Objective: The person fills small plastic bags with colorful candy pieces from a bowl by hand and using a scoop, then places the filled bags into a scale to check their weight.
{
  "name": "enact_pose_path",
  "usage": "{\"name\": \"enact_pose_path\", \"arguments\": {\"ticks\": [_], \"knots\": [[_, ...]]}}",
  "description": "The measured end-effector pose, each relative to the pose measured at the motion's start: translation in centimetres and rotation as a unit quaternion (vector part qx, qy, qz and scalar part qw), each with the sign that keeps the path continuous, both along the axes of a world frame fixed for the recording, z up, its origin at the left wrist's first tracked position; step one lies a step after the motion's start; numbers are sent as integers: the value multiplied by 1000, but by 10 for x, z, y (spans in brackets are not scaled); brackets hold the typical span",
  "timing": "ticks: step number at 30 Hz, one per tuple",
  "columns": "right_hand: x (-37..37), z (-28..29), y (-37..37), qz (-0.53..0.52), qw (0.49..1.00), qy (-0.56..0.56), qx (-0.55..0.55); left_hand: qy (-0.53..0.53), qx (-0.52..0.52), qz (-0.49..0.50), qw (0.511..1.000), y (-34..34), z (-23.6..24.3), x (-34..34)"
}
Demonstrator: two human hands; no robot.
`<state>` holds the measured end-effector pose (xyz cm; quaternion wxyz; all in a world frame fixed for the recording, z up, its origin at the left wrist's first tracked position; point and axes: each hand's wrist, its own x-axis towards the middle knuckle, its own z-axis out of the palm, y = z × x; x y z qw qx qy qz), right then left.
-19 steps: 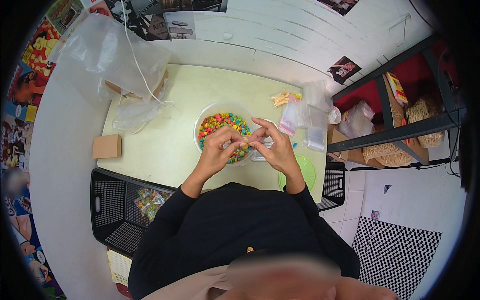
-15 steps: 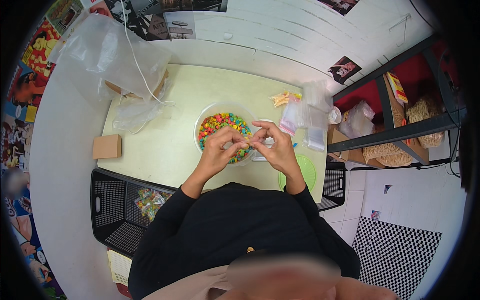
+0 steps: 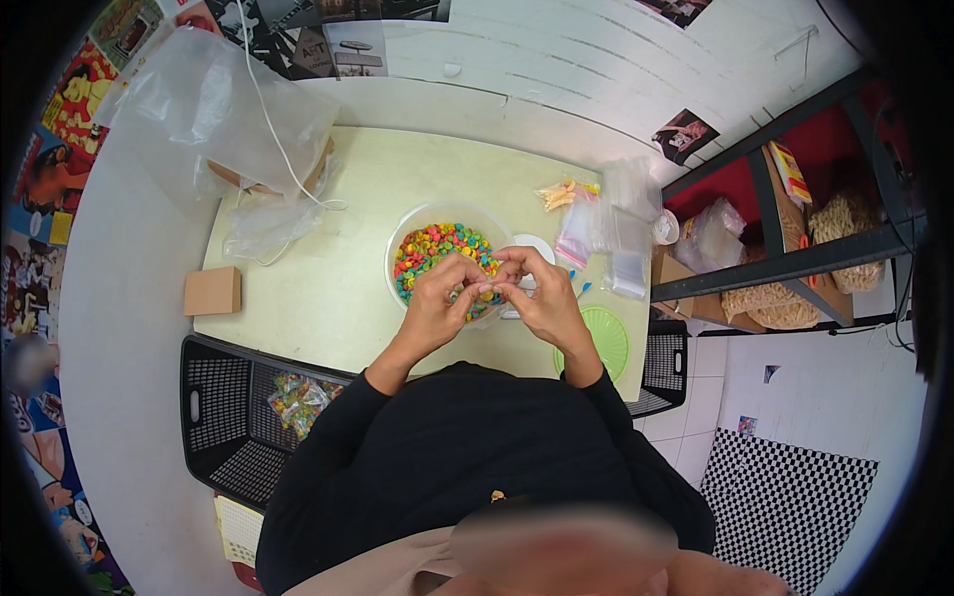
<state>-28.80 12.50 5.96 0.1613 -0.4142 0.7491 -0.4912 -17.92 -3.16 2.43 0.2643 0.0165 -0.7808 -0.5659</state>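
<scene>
Above a clear round tub [image 3: 394, 236], my two hands meet with bent fingers, their fingertips pressed together. My left hand [image 3: 437, 298] pinches with thumb and forefinger over the tub's near right part. From the right, my right hand [image 3: 545, 300] pinches at the same spot. Whatever lies between the fingertips is too small and covered to make out. Small colourful pieces [image 3: 437, 248], red, yellow, green and blue, fill the tub; my fingers hide some of them. A white round thing [image 3: 534, 244] lies just beyond my right hand.
Clear plastic bags [image 3: 626, 223] are stacked at the table's right, by a pale yellow bundle [image 3: 566, 193]. A green lid [image 3: 608, 343] lies near my right wrist. The black crate [image 3: 214, 417] at left holds filled packets [image 3: 300, 402]. A brown box [image 3: 214, 291] sits at the left edge.
My hands have shifted slightly, the right one a little left and down, with the fingertips closer together. More of the white round thing and small blue items beside my right hand now shows.
</scene>
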Motion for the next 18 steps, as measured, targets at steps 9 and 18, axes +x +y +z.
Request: {"name": "enact_pose_path", "arguments": {"ticks": [9,18], "knots": [[-8,4,9,-43,999,19,7,-37,67,22,997,-20,-1,3],[-10,5,14,-21,998,53,-23,-1,24,-4,1000,-20,4,1]]}}
